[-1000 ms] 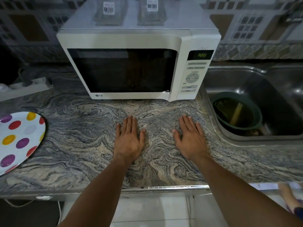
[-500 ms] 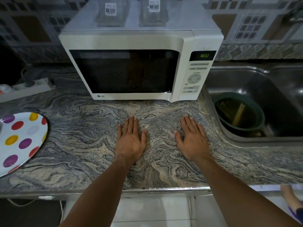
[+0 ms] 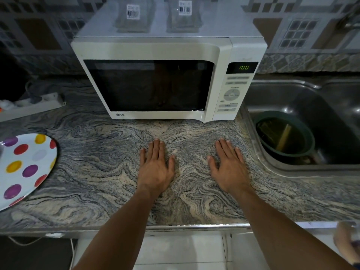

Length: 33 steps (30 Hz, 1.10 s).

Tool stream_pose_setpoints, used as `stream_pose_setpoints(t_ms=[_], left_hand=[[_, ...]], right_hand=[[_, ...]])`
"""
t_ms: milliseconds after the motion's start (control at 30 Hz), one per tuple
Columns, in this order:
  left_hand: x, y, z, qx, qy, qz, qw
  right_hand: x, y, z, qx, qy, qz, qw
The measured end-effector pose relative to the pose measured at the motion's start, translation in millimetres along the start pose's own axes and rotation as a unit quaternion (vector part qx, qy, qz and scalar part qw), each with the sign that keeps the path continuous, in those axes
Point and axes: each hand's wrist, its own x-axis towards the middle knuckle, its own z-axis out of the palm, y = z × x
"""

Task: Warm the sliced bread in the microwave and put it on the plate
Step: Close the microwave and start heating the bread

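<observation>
While both palms lie flat on the countertop (image 3: 93, 172) as they did a second ago, nothing has shifted, so the task seems paused in waiting; left hand (image 3: 155, 168), fingers straight, holding nothing; right hand (image 3: 229, 170), likewise spread and holding nothing; spotted plate (image 3: 25, 166) at far left, no bread on it; sink (image 3: 303, 90) to the right, holding a green bowl (image 3: 303, 131); microwave (image 3: 167, 49) beyond, door shut, display (image 3: 243, 67) lit; sliced bread not visible, presumably inside behind the dark window; two jars (image 3: 134, 14) on top; only the shut door bars retrieval.
</observation>
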Motion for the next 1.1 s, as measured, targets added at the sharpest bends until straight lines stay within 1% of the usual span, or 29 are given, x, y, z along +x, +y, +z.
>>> stream_pose_setpoints(t_ms=[1100], left_hand=[[1.4,-1.5,1.8,-0.009,0.001,0.0,1.0]], right_hand=[[-1.5,0.6,0.0,0.004,0.005,0.002,1.0]])
